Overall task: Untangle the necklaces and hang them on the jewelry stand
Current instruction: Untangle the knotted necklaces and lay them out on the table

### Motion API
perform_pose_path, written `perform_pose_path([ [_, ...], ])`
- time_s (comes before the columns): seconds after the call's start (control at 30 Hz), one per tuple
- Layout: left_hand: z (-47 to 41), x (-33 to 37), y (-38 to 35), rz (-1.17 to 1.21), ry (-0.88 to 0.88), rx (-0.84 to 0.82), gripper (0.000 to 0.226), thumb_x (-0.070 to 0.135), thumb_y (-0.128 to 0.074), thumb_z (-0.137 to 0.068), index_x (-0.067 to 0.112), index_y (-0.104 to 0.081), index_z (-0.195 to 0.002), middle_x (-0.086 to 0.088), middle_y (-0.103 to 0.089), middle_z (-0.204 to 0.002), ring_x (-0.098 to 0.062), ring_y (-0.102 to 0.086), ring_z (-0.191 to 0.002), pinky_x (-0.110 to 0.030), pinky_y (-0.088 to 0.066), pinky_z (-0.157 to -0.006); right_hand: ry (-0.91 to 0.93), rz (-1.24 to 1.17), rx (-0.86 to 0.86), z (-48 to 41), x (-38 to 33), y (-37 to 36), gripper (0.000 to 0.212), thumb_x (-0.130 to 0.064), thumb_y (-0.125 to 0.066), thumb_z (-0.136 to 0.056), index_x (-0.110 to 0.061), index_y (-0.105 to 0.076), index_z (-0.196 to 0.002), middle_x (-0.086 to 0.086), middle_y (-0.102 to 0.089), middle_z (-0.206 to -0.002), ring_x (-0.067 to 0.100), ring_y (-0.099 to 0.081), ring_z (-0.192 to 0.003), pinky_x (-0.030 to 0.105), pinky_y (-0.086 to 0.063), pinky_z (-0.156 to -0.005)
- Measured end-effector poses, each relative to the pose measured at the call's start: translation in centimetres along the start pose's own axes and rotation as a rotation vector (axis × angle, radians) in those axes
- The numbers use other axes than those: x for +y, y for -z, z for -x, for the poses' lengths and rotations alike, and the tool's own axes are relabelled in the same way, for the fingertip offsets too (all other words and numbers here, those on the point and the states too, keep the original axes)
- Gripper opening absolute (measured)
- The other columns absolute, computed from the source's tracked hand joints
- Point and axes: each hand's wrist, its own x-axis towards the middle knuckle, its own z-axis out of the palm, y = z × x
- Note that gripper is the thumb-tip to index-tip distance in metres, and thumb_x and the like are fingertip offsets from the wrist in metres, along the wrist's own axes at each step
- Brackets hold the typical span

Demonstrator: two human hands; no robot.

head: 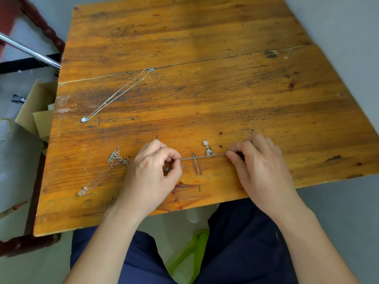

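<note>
Untangling step: left hand (152, 169) and right hand (256, 160) pinch a thin silver flower-pendant chain (202, 157) taut. Next, probably, lay it straight; no stand visible.

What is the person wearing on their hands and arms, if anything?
Nothing. The left hand and right hand are ungloved, with no rings, watch or bracelet visible. Both forearms are uncovered down to the frame's edge, and no sleeve shows.
</note>
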Motion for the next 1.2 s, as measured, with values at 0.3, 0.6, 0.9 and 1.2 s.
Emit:
perform_pose_path([
  [0.3, -0.7, 0.6, 0.1, 0.011, 0.029, -0.033, 0.01, 0.012, -0.071, -0.079, 0.019, -0.072, -0.086, 0.011, -0.057, -0.085, 0.004, -0.049, -0.079, -0.009, -0.038, -0.069, -0.024, -0.082, 0.033, 0.6, 0.2, -0.1, 0.019, -0.027, -0.062, -0.099, -0.015, -0.07, -0.111, -0.001, -0.055, -0.101, 0.019, -0.051, -0.093, 0.041, -0.046, -0.079],
  [0.6, -3.7, 2.8, -1.5, -0.113, -0.218, -0.166, 0.027, 0.022, -0.065, -0.092, 0.021, -0.069, -0.118, 0.003, -0.053, -0.098, -0.019, -0.052, -0.097, -0.037, -0.051, -0.073, 0.001, -0.098, 0.03, 0.8, 0.3, -0.3, 0.014, -0.027, -0.066, -0.096, -0.02, -0.072, -0.105, -0.002, -0.055, -0.099, 0.018, -0.052, -0.091, 0.043, -0.044, -0.075],
  [0.9, -3.2, 2.3, -0.4, 0.099, -0.124, -0.115, 0.003, 0.02, -0.064, -0.092, 0.021, -0.064, -0.095, 0.013, -0.054, -0.095, -0.007, -0.053, -0.084, -0.014, -0.038, -0.074, 0.0, -0.044, 0.012, 0.7, -0.5, -0.3, 0.015, -0.028, -0.061, -0.098, -0.017, -0.071, -0.104, 0.0, -0.057, -0.098, 0.02, -0.053, -0.09, 0.039, -0.045, -0.076],
  [1.2, 0.5, 3.5, -1.0, 0.04, -0.226, -0.156, 0.003, 0.021, -0.066, -0.082, 0.02, -0.069, -0.082, 0.012, -0.061, -0.083, -0.011, -0.053, -0.078, -0.033, -0.047, -0.068, -0.026, -0.063, 0.038, -0.1, -0.2, -0.5, 0.012, -0.024, -0.065, -0.096, -0.016, -0.071, -0.104, 0.001, -0.055, -0.096, 0.023, -0.056, -0.09, 0.041, -0.049, -0.077],
])
